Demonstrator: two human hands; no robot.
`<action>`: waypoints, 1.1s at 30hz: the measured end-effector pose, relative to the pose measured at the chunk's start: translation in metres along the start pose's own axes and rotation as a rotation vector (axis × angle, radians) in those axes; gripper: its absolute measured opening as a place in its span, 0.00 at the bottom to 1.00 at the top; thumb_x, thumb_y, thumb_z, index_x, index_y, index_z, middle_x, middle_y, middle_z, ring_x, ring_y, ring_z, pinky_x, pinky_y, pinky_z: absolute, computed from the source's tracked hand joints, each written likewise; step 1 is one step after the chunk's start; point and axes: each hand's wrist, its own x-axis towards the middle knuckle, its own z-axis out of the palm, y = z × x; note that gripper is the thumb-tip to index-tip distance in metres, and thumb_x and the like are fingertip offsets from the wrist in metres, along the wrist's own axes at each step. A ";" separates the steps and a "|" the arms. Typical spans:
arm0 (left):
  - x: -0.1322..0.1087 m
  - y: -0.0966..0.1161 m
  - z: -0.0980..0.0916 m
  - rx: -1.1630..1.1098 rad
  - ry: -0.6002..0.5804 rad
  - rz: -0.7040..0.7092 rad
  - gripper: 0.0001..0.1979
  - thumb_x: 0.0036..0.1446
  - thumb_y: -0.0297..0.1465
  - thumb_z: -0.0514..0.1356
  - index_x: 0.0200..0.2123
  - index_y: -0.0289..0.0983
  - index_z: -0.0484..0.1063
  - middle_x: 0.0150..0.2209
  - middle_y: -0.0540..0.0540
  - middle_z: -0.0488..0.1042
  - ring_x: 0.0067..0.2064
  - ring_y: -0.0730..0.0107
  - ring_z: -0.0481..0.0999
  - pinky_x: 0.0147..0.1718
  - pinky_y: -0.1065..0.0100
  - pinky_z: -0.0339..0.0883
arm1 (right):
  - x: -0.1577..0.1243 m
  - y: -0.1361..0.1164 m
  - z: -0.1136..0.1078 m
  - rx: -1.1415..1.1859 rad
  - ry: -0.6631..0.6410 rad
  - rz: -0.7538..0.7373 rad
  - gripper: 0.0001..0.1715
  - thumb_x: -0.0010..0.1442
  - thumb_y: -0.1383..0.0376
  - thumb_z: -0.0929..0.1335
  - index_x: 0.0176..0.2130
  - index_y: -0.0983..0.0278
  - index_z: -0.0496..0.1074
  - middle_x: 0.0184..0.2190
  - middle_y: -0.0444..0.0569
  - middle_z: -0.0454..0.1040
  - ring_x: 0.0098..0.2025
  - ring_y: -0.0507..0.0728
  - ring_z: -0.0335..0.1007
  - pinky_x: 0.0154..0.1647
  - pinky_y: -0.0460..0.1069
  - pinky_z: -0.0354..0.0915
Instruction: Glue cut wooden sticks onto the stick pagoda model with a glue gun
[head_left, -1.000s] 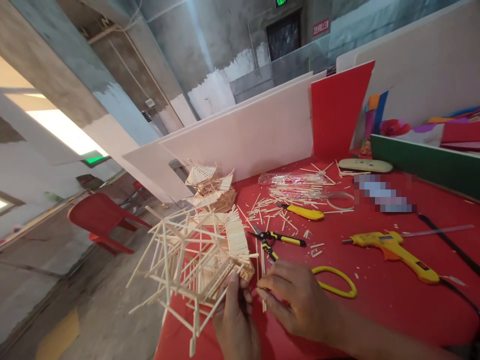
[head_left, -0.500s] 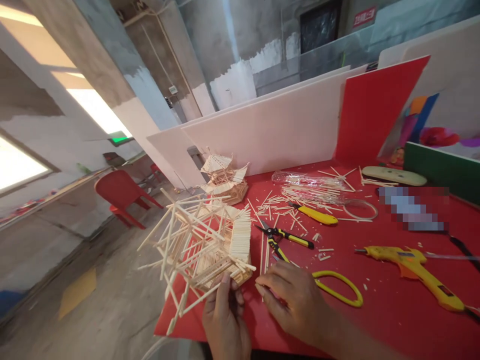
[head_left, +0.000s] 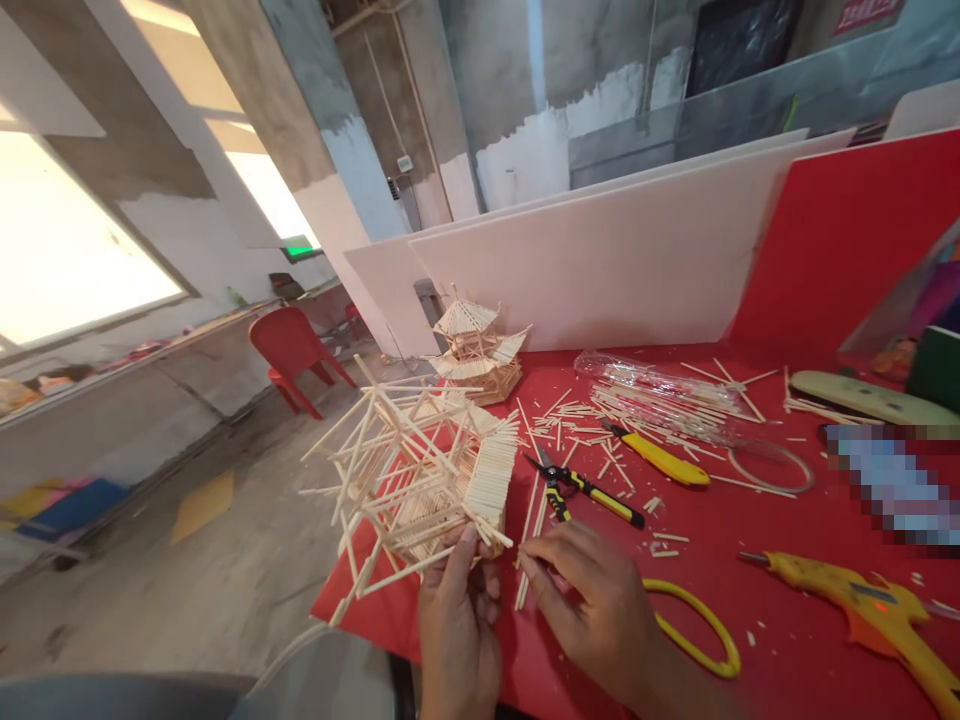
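My left hand (head_left: 459, 620) grips the lower front corner of a model building made of thin wooden sticks (head_left: 491, 475). Its thumb lies on top of the sticks and the fingers curl beneath. The model has a slatted roof panel on its right side and long sticks jutting out to the left. Just right of that corner, my right hand (head_left: 589, 600) is closed in a pinch, apart from the model. Whatever sits between its fingertips is too small to make out. Black-and-yellow cutters (head_left: 592, 495) lie beyond the right hand, beside several loose sticks.
Behind stands a finished-looking stick pagoda (head_left: 480, 350). Cut sticks and a plastic bag (head_left: 660, 385) lie on the red table (head_left: 750, 530), with a yellow-handled tool (head_left: 664, 460), a yellow loop handle (head_left: 705, 630) and a glue gun (head_left: 847, 600). White boards (head_left: 600, 260) rise at the back.
The view has swung left, so things appear farther right. My left hand still holds the model's corner. My right hand stays pinched close beside it, with its fingertips slightly raised.
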 end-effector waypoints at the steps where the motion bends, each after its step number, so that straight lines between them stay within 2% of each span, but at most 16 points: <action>1: 0.000 0.000 0.000 0.001 0.000 0.002 0.19 0.38 0.34 0.75 0.32 0.35 0.72 0.22 0.53 0.73 0.17 0.81 0.65 0.13 0.79 0.55 | 0.001 0.000 0.001 0.013 0.004 0.003 0.07 0.64 0.71 0.66 0.41 0.62 0.73 0.31 0.47 0.75 0.33 0.55 0.70 0.33 0.48 0.64; 7: 0.003 -0.003 -0.001 -0.015 -0.037 -0.001 0.18 0.40 0.36 0.75 0.29 0.35 0.71 0.20 0.53 0.72 0.17 0.81 0.65 0.13 0.79 0.54 | 0.008 -0.001 0.011 0.076 -0.014 0.107 0.01 0.62 0.66 0.69 0.36 0.60 0.74 0.27 0.44 0.74 0.31 0.53 0.70 0.31 0.46 0.63; 11: 0.003 -0.004 0.000 -0.061 -0.041 -0.013 0.18 0.40 0.34 0.75 0.29 0.35 0.71 0.19 0.55 0.70 0.17 0.81 0.65 0.14 0.79 0.55 | 0.012 -0.003 0.016 0.103 -0.042 0.207 0.06 0.61 0.61 0.71 0.32 0.60 0.75 0.23 0.42 0.72 0.26 0.51 0.67 0.26 0.44 0.61; 17: 0.003 -0.004 0.002 -0.099 -0.054 -0.024 0.18 0.39 0.33 0.75 0.29 0.35 0.71 0.18 0.56 0.70 0.17 0.82 0.66 0.13 0.80 0.53 | 0.016 -0.002 0.019 0.110 -0.091 0.237 0.12 0.61 0.60 0.70 0.27 0.61 0.73 0.23 0.43 0.71 0.27 0.51 0.67 0.27 0.44 0.60; 27: 0.001 -0.003 0.003 -0.089 -0.041 -0.035 0.19 0.36 0.34 0.76 0.31 0.35 0.73 0.22 0.53 0.74 0.20 0.76 0.72 0.16 0.78 0.60 | 0.018 -0.003 0.019 0.113 -0.217 0.369 0.13 0.60 0.57 0.69 0.27 0.62 0.74 0.25 0.44 0.72 0.29 0.52 0.68 0.31 0.45 0.60; 33: 0.001 -0.004 0.000 -0.057 -0.023 -0.013 0.18 0.36 0.36 0.75 0.29 0.36 0.73 0.21 0.54 0.73 0.18 0.79 0.67 0.16 0.77 0.61 | 0.015 -0.004 0.010 0.192 -0.231 0.368 0.11 0.61 0.59 0.69 0.30 0.62 0.75 0.26 0.44 0.73 0.29 0.51 0.70 0.32 0.44 0.62</action>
